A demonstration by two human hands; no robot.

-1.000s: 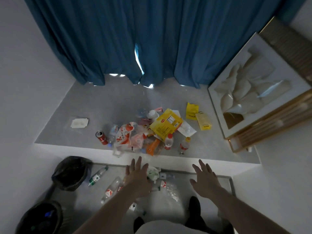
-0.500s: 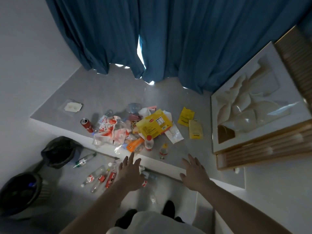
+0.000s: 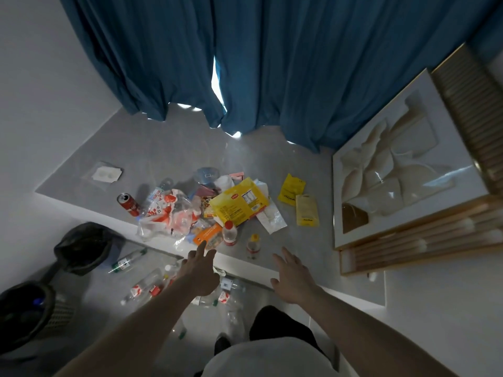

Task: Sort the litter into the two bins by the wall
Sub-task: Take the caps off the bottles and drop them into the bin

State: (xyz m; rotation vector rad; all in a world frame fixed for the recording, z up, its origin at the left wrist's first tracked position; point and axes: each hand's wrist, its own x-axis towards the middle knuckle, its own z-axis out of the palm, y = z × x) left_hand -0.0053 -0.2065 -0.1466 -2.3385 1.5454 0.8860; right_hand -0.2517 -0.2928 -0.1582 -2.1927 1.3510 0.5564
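My left hand (image 3: 200,273) is out flat over the white step edge (image 3: 245,263), fingers straight and spread, holding nothing; its fingertips reach just short of the orange packet (image 3: 207,234). My right hand (image 3: 292,278) hangs released the same way, over the same edge, with bare grey platform (image 3: 168,148) ahead of it as far as the blue curtain (image 3: 272,63).

Since half a second ago both hands have come forward from the lower floor to the step, and the pile sits nearer in view.

The litter heap lies on the platform just past my left fingers: an upright red-capped bottle (image 3: 230,234), a smaller yellow-capped bottle (image 3: 253,244), a yellow box (image 3: 239,204), a red-and-white plastic bag (image 3: 168,217) and a red can (image 3: 128,204) on its side. Clear bottles (image 3: 141,289) lie scattered on the lower floor under my left arm.

By the left wall stand a black-bagged bin (image 3: 81,247), contents hidden, and a mesh bin (image 3: 27,311) with dim blue and dark shapes inside.
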